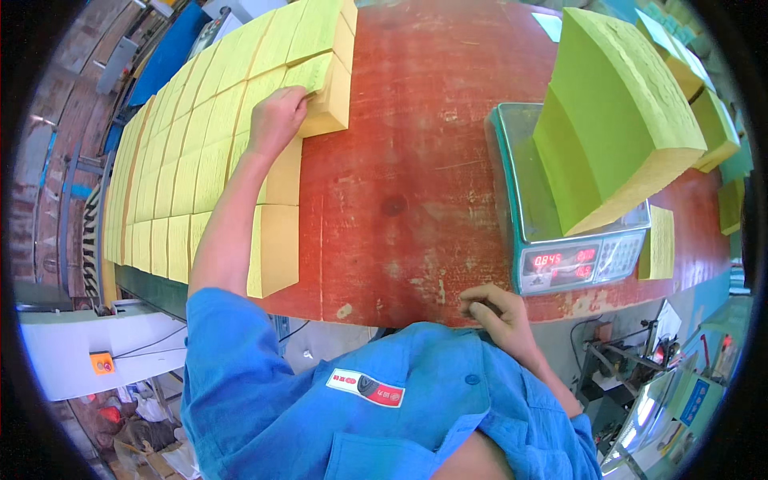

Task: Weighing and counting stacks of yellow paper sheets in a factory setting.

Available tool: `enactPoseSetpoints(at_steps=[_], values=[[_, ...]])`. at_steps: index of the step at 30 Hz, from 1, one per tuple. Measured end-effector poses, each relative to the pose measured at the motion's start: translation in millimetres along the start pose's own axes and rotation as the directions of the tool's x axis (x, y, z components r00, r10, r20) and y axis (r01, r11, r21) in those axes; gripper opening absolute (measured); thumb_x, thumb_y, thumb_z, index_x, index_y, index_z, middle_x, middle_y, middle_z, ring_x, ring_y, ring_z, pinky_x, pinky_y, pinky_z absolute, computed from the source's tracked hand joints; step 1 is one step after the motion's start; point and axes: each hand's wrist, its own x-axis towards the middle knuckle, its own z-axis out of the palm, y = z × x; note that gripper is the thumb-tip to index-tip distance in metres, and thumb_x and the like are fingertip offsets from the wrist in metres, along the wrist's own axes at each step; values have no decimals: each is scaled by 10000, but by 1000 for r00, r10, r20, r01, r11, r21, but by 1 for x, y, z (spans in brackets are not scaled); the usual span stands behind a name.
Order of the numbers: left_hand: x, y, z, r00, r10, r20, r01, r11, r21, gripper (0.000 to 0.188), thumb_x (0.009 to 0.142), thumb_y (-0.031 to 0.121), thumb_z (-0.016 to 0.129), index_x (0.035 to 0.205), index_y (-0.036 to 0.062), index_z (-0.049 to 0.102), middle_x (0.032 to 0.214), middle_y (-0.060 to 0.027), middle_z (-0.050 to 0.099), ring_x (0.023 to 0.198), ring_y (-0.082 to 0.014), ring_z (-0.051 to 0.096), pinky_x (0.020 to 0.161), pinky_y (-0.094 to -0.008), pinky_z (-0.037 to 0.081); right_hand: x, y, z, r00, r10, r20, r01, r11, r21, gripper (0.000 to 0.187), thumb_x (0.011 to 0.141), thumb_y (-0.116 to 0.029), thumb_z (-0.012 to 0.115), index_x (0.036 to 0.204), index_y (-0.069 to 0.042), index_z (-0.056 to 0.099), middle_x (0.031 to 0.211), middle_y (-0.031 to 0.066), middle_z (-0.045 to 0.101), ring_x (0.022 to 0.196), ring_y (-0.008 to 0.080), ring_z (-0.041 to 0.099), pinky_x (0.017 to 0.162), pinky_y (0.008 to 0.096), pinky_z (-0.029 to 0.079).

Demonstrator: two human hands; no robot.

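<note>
My left hand reaches over rows of yellow blocks on the left of the table, its fingers closed at the near corner of one yellow block. The blocks have rough, fibrous tops and look like pressed stacks of coarse paper. At the table's front edge, my right hand hangs with loosely bent fingers and nothing visible in it. Just beyond it stands a green digital scale with a lit red display. A large yellow block stands upright on the scale's pan.
The red, scuffed tabletop lies between the block rows and the scale. More yellow blocks stand at the right, and a small yellow piece is beside the scale. An orange switch box sits on a white panel at lower left.
</note>
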Motion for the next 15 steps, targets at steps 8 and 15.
enactPoseSetpoints(at_steps=[8,15], values=[[-66,185,-81,997,-2,72,22,959,-282,288,734,-4,697,1019,8,659,1033,-150,682,922,-311,676,795,-387,551,72,-1,36,949,69,307,-303,462,833,480,1000,-310,516,1390,-43,436,1261,109,601,1091,241,605,966,382,472],[-157,305,-93,976,30,214,41,947,-320,422,765,51,680,1172,-22,593,1186,-146,634,1055,-317,638,926,-416,511,72,23,47,957,153,246,-272,769,578,414,814,33,536,1227,47,546,1124,119,625,1051,224,601,903,349,488]])
